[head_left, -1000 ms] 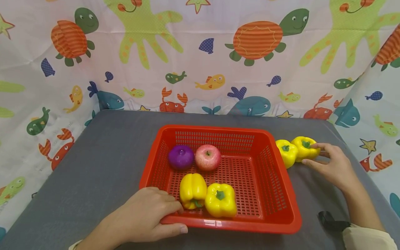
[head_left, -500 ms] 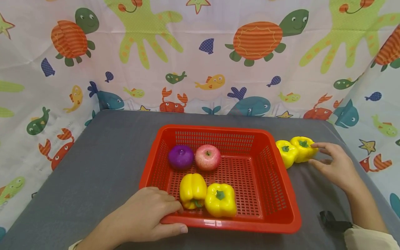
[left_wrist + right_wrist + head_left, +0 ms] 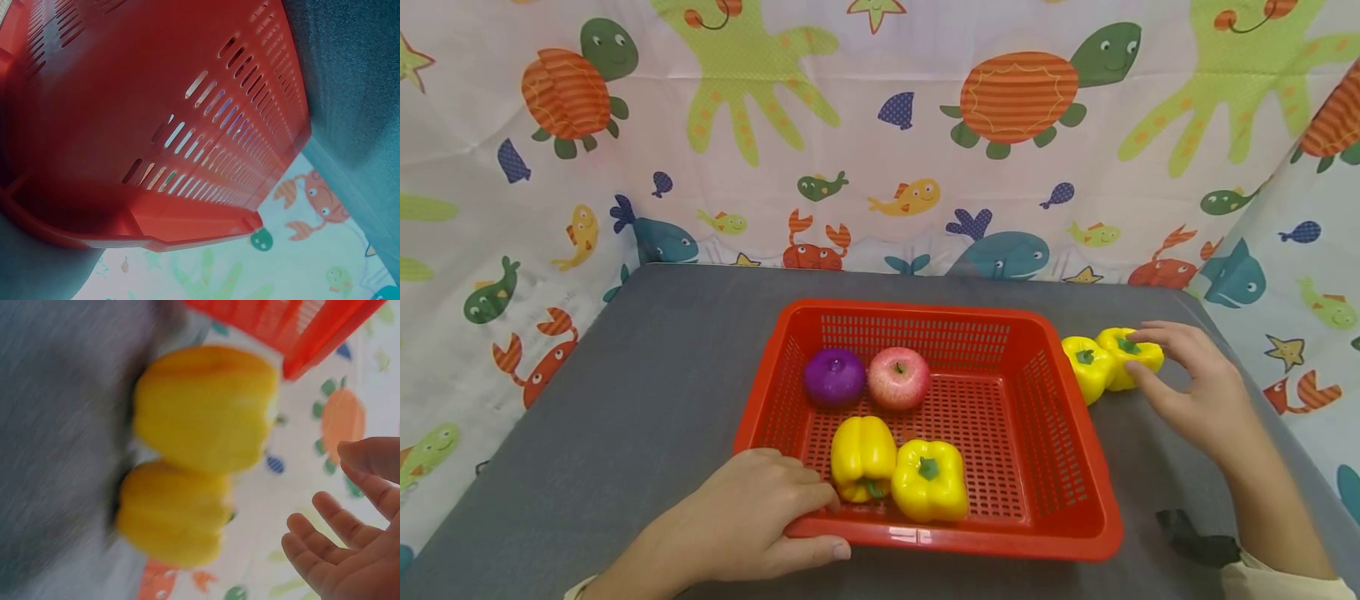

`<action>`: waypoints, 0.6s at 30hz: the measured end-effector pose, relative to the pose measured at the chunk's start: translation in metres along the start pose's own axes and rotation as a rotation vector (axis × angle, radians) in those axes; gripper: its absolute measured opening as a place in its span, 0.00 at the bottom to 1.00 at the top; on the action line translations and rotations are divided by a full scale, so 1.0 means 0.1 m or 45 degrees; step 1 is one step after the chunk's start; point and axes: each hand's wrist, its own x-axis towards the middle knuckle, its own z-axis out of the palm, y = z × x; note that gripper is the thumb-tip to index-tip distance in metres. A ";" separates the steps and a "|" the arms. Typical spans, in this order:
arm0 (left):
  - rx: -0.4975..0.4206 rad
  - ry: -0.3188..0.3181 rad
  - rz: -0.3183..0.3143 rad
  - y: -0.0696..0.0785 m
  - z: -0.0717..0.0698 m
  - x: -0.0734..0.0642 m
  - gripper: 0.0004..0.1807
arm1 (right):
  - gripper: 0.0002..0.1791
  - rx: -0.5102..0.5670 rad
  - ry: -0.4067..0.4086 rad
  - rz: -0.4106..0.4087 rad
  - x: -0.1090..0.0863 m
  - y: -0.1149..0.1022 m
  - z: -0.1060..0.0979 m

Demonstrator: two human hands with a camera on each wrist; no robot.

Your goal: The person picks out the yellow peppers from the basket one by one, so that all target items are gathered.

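Note:
My left hand (image 3: 760,508) grips the front left rim of a red plastic basket (image 3: 1075,546), thumb outside and fingers over the edge. Inside the basket lie a purple round fruit or vegetable (image 3: 835,377), a pink apple (image 3: 898,379) and two yellow bell peppers, one on its side (image 3: 863,454) and one stem up (image 3: 929,487). Two more yellow bell peppers (image 3: 1087,367) (image 3: 1123,371) stand side by side against the basket's right outside. Over the outer one hovers my right hand (image 3: 1198,392); in the right wrist view its fingers (image 3: 309,540) are spread, apart from both peppers.
A dark grey cloth (image 3: 625,375) covers the table. Behind and at both sides hangs a white curtain (image 3: 850,167) printed with sea animals. A black strap (image 3: 1195,542) sits by the right sleeve. The left wrist view shows the slotted basket wall (image 3: 156,75).
My right hand has let go of the outer yellow bell pepper and risen above it. That pepper has shifted slightly left. The left hand and basket stay put.

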 end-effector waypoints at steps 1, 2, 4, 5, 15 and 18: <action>0.001 0.002 0.000 0.00 0.00 0.00 0.25 | 0.21 0.004 0.002 -0.031 0.00 -0.05 0.01; 0.002 0.004 0.000 0.00 0.00 0.00 0.24 | 0.22 0.013 0.002 -0.063 0.00 -0.11 0.02; 0.006 0.007 0.000 0.00 0.00 0.00 0.25 | 0.24 0.023 -0.006 -0.130 -0.01 -0.22 0.03; 0.005 0.007 0.000 0.00 0.00 0.00 0.25 | 0.25 0.026 -0.012 -0.168 -0.01 -0.28 0.04; -0.006 -0.001 -0.008 0.00 0.00 0.01 0.24 | 0.32 0.101 -0.457 -0.481 -0.14 -0.80 0.33; -0.013 -0.006 -0.009 0.00 0.00 0.01 0.24 | 0.34 0.138 -0.639 -0.548 -0.20 -0.91 0.43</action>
